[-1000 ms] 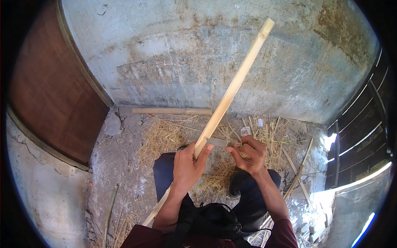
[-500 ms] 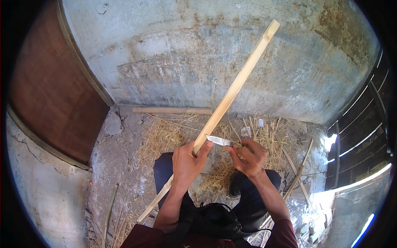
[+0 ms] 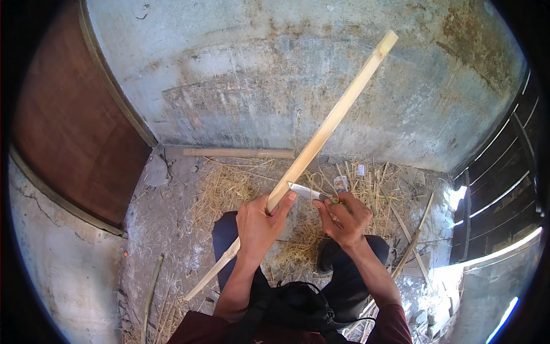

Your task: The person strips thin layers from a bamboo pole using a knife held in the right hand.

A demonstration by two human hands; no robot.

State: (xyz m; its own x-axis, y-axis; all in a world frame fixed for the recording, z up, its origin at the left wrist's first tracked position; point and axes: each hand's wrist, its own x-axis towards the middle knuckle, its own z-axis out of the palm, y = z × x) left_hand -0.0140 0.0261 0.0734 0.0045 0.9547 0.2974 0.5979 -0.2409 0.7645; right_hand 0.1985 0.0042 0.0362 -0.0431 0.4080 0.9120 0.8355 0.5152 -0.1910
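A long pale strip of split bamboo [image 3: 335, 117] slants across the view, from lower left up to the upper right. My left hand [image 3: 259, 222] is wrapped round it near the middle, thumb along its right side. In my right hand [image 3: 348, 219] is a knife [image 3: 305, 191], its bright blade pointing left. The blade tip meets the strip's edge just above my left thumb. Something small and green shows by the right fingers, perhaps part of the handle. The strip's lower end passes behind my left wrist, beside my left knee.
Straw-like shavings [image 3: 226, 186] litter the floor between my legs and the stained wall [image 3: 240, 74]. A bamboo pole [image 3: 240, 153] lies along the wall's foot. Thin sticks [image 3: 415, 243] lie on the right. A brown door [image 3: 74, 114] stands left, dark slats [image 3: 498, 183] right.
The bamboo strip's upper end has tipped slightly to the right, and its lower end has shifted a little left. The knife has moved slightly upward along with it. Both hands keep their grip.
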